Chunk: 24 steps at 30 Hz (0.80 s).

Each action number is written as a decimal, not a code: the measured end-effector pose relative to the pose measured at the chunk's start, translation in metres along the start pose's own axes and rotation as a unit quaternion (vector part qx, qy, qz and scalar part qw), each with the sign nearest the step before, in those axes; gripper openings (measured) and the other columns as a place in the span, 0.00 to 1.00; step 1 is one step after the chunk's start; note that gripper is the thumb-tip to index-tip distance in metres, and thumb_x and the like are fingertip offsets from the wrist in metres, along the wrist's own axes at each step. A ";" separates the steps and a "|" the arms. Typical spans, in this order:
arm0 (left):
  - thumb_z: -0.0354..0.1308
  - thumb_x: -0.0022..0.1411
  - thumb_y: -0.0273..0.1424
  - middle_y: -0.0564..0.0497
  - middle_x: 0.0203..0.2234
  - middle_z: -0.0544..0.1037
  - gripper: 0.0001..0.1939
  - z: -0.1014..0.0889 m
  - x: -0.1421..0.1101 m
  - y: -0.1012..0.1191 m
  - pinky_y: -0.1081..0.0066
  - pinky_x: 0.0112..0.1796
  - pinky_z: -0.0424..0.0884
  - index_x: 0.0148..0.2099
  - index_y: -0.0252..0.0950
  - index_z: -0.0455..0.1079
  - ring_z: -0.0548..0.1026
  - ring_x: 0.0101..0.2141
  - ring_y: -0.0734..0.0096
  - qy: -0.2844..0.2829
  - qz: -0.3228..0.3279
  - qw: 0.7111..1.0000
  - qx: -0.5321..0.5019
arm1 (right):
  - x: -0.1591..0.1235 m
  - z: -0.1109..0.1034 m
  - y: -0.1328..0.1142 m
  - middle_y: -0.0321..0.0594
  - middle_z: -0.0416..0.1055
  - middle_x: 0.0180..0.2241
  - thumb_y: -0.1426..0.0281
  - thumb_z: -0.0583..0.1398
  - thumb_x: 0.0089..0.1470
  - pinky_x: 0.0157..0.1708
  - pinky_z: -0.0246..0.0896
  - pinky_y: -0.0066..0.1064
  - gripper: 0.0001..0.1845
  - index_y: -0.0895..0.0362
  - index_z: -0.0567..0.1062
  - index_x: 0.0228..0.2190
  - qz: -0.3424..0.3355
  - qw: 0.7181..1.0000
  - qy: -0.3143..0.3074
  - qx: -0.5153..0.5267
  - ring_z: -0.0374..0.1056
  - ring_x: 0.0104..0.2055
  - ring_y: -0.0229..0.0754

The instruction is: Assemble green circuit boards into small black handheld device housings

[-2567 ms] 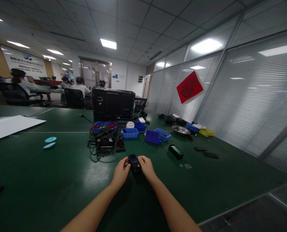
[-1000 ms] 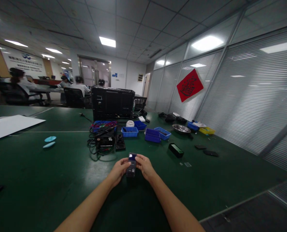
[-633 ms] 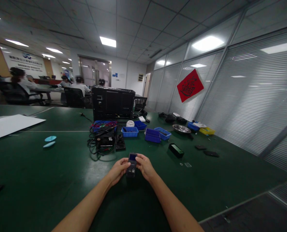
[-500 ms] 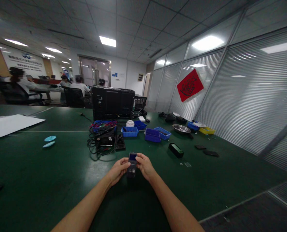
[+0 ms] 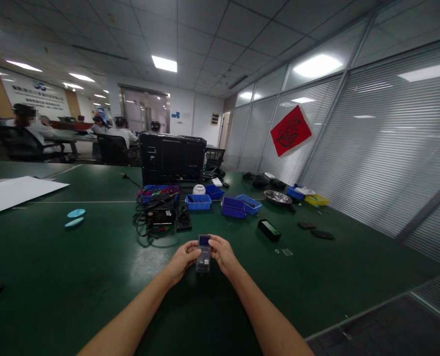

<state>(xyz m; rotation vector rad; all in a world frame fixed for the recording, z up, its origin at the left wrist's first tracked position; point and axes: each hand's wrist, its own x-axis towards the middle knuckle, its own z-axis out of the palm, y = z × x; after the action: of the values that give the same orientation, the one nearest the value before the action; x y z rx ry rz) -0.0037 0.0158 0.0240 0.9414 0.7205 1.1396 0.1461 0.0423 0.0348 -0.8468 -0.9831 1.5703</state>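
Between my two hands is a small dark grey handheld device (image 5: 203, 257). It has a dark blue screen-like panel at its upper end and small pale markings lower down; its exact kind is not clear. My left hand (image 5: 184, 261) grips its left side, with the thumb lying on the front face. On the other side, my right hand (image 5: 223, 253) pinches the upper right edge, the thumb by the blue panel. The fingers behind the device are mostly hidden. Both hands are over the green table (image 5: 105, 267).
Ahead stand a black monitor-like unit (image 5: 173, 158), tangled cables around a black box (image 5: 161, 215) and blue trays (image 5: 198, 202). To the right lie a black open box (image 5: 269, 230), a metal pan (image 5: 278, 198) and a yellow tray (image 5: 317, 200). Light-blue pieces (image 5: 75, 213) lie left. People sit beyond.
The device has turned slightly in my hands, bringing its front more squarely toward me. Both hands keep their hold in nearly the same place.
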 end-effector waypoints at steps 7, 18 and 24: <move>0.63 0.44 0.38 0.47 0.33 0.75 0.28 -0.003 0.004 -0.004 0.71 0.38 0.66 0.47 0.32 0.64 0.73 0.34 0.70 0.021 0.042 0.994 0.098 | 0.002 -0.001 0.000 0.42 0.73 0.32 0.67 0.66 0.33 0.29 0.63 0.29 0.22 0.61 0.72 0.34 0.001 1.000 0.019 -0.003 0.69 0.30 0.39; 0.53 0.51 0.41 0.44 0.41 0.70 0.29 -0.001 0.001 -0.018 0.65 0.41 0.66 0.53 0.33 0.59 0.71 0.40 0.64 0.193 0.129 0.837 0.495 | 0.009 -0.005 0.010 0.39 0.70 0.20 0.63 0.66 0.33 0.18 0.60 0.25 0.18 0.62 0.72 0.27 0.014 0.996 0.066 -0.062 0.64 0.19 0.34; 0.58 0.45 0.38 0.43 0.50 0.65 0.42 0.026 -0.013 -0.030 0.64 0.49 0.59 0.60 0.33 0.46 0.63 0.50 0.58 0.167 0.145 0.781 0.584 | 0.014 -0.011 0.012 0.34 0.65 0.15 0.62 0.63 0.37 0.14 0.56 0.22 0.16 0.64 0.71 0.24 0.024 0.987 0.074 -0.144 0.60 0.15 0.31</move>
<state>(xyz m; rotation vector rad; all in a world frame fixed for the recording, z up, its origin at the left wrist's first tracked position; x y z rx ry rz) 0.0274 -0.0066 0.0086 1.9641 1.7149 1.0788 0.1483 0.0569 0.0187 -1.1775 -1.1028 1.4023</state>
